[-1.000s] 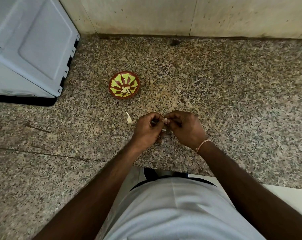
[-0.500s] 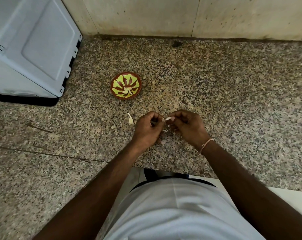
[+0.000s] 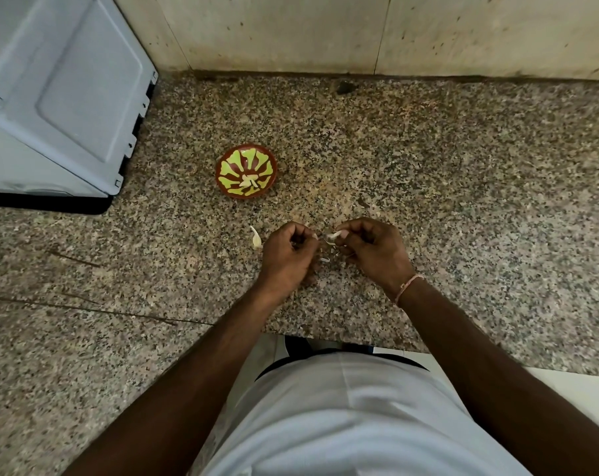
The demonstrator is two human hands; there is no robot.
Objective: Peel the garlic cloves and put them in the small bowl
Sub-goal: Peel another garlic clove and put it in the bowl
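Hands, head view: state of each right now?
Left hand: fingers curled; what it holds, if anything, cannot be told.
Right hand: pinching a garlic clove.

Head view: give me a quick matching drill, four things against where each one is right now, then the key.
Things:
1. small bowl
2. loose garlic clove
3. garlic piece
4. grey appliance

Places:
A. pinched at the right hand's fingertips
B. far left corner of the granite counter
C. on the counter just left of the left hand
D. beyond the hands, with peeled cloves inside

Pairs: 1-D, 2-C, 3-A, 4-B
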